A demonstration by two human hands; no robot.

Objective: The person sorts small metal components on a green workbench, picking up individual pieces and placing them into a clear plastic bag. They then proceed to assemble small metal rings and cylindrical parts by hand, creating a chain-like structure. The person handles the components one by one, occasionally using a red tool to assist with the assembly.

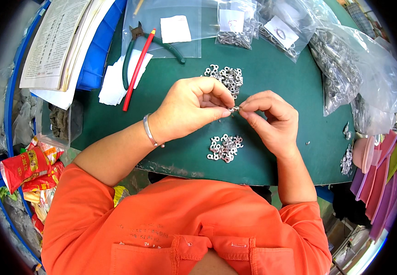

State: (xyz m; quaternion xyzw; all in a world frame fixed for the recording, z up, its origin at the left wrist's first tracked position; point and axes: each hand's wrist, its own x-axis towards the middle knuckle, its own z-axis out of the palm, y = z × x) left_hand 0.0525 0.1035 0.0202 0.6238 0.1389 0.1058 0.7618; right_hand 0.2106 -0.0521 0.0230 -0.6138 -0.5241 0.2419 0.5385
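Observation:
Over the middle of the green table [180, 146], my left hand [194, 101] and my right hand [271, 117] meet fingertip to fingertip. Both are closed in a pinch on a small silvery metal piece [234, 109], mostly covered by the fingers. Just beyond the hands lies a pile of small hook-shaped metal parts [230, 78]. Nearer to me is a second pile of similar metal parts [225, 147], apart from both hands. A silver bracelet [150, 130] circles my left wrist.
Green-handled cutters [130, 64] and a red pencil [139, 68] lie on white paper at the far left. Clear bags of metal parts [237, 27] line the back, with a large one [336, 64] at right. A blue bin [100, 50] holding papers stands left.

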